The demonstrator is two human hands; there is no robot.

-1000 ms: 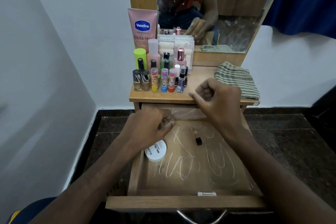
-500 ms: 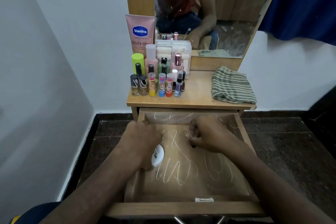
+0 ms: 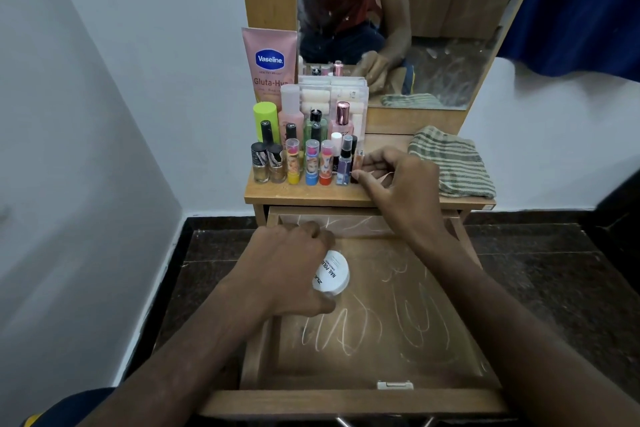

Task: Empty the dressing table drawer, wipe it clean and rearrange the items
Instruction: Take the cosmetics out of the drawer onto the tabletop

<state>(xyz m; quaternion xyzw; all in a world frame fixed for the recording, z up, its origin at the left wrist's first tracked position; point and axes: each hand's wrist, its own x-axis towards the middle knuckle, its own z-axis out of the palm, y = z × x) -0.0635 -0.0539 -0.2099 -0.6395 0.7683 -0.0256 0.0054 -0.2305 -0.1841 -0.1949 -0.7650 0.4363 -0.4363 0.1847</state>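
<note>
Gripping a white round jar (image 3: pixel 331 273) inside the open drawer (image 3: pixel 381 350), the left hand (image 3: pixel 294 274) sits at centre frame. Above it, the right hand (image 3: pixel 398 180) pinches a small bottle (image 3: pixel 358 163) at the right end of the row of cosmetics (image 3: pixel 304 156) on the bench (image 3: pixel 346 196). A striped cloth (image 3: pixel 450 163) lies folded at the bench's right end, and pale scribbled marks cover the drawer floor.

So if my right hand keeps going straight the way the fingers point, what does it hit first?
Most likely the small spray bottle at the right end of the front row; your right hand points left at it. Depth is hard to judge.
</note>
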